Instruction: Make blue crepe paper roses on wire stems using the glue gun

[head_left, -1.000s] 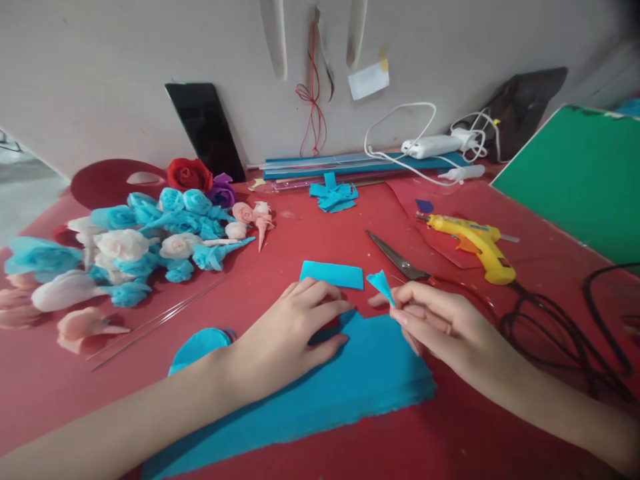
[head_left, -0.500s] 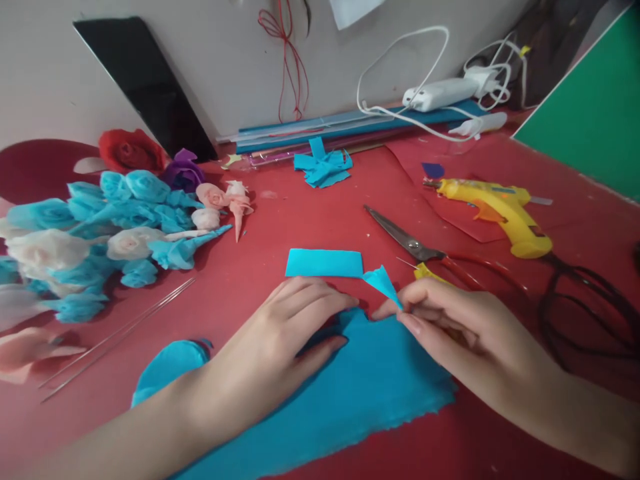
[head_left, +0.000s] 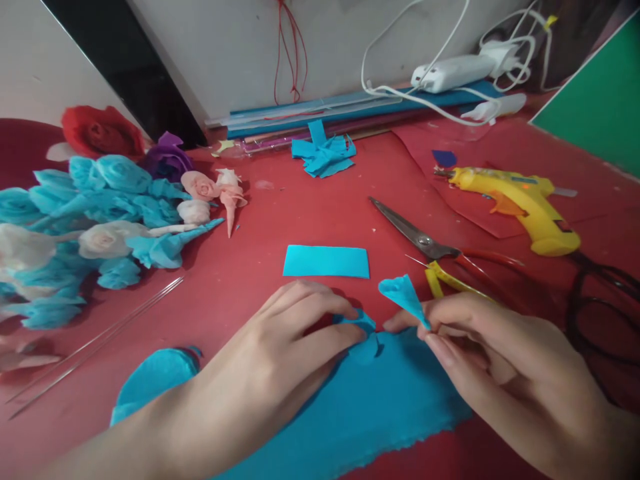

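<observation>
Between the thumb and index finger of my right hand (head_left: 505, 360) is a small rolled cone of blue crepe paper (head_left: 403, 295), pinched by its narrow end with the wider top pointing up and left. My left hand (head_left: 285, 340) is curled over a small blue crepe paper piece (head_left: 367, 323) with a curved edge; its thumb is hidden. Beneath both hands lies a large blue crepe paper sheet (head_left: 395, 407) with a ragged lower edge. Just beyond my left hand rests a flat blue paper rectangle (head_left: 326, 261).
Scissors (head_left: 425, 241) and a yellow glue gun (head_left: 530, 200) lie on the right. Paper flowers (head_left: 115, 183) are heaped on the left, near thin metal wires (head_left: 100, 343). A round blue paper stack (head_left: 155, 380) sits beside my left forearm. Blue strips (head_left: 324, 152) lie farther back.
My right hand has shifted right and slightly down with the cone, whose wide top now looks rounder. The small piece at my left fingertips shows more. The camera view has moved too.
</observation>
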`<action>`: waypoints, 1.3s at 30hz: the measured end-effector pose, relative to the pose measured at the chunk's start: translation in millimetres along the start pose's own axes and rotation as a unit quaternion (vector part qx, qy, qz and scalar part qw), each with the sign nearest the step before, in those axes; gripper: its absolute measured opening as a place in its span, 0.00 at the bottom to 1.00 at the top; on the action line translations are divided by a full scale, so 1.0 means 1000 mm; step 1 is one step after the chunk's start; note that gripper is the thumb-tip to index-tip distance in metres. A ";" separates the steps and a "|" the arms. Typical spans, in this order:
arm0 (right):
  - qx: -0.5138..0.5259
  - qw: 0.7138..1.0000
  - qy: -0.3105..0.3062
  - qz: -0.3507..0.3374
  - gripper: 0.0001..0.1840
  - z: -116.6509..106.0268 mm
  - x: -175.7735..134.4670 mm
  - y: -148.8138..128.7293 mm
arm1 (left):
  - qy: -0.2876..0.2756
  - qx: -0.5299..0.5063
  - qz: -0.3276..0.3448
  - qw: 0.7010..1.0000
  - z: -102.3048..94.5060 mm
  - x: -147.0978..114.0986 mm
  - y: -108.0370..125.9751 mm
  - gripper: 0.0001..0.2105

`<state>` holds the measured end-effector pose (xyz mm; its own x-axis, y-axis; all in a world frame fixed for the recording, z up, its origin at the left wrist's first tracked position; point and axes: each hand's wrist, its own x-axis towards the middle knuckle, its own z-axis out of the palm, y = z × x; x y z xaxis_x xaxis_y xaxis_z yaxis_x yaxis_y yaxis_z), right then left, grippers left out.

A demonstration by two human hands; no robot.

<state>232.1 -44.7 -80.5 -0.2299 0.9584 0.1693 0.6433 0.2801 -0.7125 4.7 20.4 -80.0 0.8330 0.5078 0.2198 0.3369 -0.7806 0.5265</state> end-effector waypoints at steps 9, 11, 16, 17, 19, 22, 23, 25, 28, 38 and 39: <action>0.003 1.000 -0.010 0.010 0.01 0.001 0.004 -0.005 | 0.014 0.018 -0.035 0.999 0.002 -0.001 0.001 0.17; 0.000 1.000 -0.013 0.007 0.03 0.001 0.005 -0.005 | 0.015 0.024 -0.059 0.998 0.001 0.001 0.002 0.18; -0.027 0.999 0.019 0.009 0.12 0.005 0.011 -0.008 | 0.015 0.039 -0.066 0.997 0.001 0.001 0.003 0.20; -0.030 0.999 0.023 0.007 0.13 0.005 0.013 -0.009 | 0.014 0.044 -0.058 0.997 0.001 0.001 0.003 0.21; -0.036 0.999 0.023 0.003 0.14 0.005 0.013 -0.009 | 0.006 0.053 -0.041 0.998 0.001 0.000 0.003 0.21; -0.035 0.999 0.010 -0.002 0.12 0.004 0.011 -0.008 | -0.012 0.056 -0.030 0.998 0.000 0.001 0.004 0.19; -0.033 0.999 0.003 -0.004 0.10 0.003 0.010 -0.007 | -0.014 0.055 -0.029 0.998 0.000 0.001 0.004 0.19; -0.024 0.999 -0.019 -0.010 0.07 0.002 0.008 -0.005 | -0.018 0.057 -0.025 0.998 -0.002 0.002 0.004 0.19; -0.020 0.999 -0.039 -0.022 0.05 0.000 0.004 -0.003 | -0.024 0.058 -0.008 0.998 -0.003 0.003 0.003 0.18; -0.033 0.997 -0.007 -0.062 0.06 0.000 0.003 -0.001 | -0.021 0.044 -0.017 0.999 -0.003 0.002 0.003 0.13; -0.041 0.996 -0.003 -0.075 0.07 0.000 0.004 -0.001 | -0.021 0.043 -0.016 0.999 -0.003 0.002 0.004 0.13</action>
<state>229.9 -41.2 -79.0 -0.3317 0.9053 0.2653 0.6586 0.4235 -0.6220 6.1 19.6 -75.1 0.8382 0.5188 0.1678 0.3990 -0.7933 0.4598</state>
